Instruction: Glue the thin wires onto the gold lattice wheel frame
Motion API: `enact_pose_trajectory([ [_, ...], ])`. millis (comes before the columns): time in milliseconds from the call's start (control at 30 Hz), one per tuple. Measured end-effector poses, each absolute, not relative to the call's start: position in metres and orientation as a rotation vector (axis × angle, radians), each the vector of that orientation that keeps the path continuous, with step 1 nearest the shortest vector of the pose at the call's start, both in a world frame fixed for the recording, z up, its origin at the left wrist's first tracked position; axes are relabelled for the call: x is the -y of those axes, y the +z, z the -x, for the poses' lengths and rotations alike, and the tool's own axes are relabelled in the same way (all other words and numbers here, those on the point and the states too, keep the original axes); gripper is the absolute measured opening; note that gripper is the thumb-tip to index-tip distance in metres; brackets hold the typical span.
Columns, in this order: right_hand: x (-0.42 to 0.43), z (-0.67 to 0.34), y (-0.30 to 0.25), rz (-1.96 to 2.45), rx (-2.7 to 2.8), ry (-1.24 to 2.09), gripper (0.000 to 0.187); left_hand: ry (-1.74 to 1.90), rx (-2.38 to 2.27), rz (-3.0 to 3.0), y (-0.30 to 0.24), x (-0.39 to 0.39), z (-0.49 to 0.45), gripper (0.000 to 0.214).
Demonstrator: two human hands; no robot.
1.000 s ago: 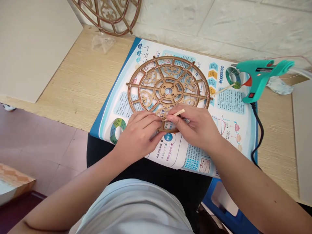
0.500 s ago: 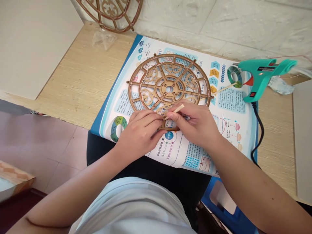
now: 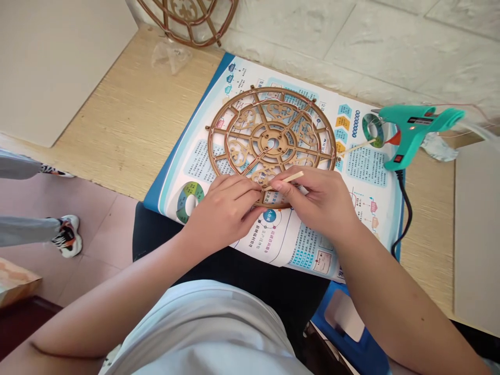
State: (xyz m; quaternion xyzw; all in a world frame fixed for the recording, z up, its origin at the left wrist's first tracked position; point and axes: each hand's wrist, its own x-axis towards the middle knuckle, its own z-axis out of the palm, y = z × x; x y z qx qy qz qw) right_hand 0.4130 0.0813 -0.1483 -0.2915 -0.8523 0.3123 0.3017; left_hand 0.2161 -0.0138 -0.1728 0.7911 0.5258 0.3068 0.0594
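Fingers of the right hand [image 3: 318, 200] are pinching a thin wooden stick [image 3: 294, 177], its long axis slanting down-left onto the near side of the round lattice frame [image 3: 275, 151]. The frame is lying just beyond both hands. The left hand [image 3: 224, 211] is touching its near rim, left of the stick's tip; whether it is gripping, I cannot tell. Right of the frame, well apart, a glue gun [image 3: 416, 130] is bounding open sheet [image 3: 363, 166].
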Motion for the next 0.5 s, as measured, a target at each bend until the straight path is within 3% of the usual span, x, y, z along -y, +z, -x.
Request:
enact_pose_trajectory([
  [233, -0.0823, -0.4114, -0.1473, 0.764, 2.256, 0.903, 0.027, 0.926, -1.596, -2.398, -0.1722, 0.0136, -0.2153, 0.01],
  [500, -0.0845, -0.4124, -0.1502, 0.802, 2.237, 0.889, 0.02, 0.938, -1.587, -2.387, -0.1725, 0.014, -0.2163, 0.011],
])
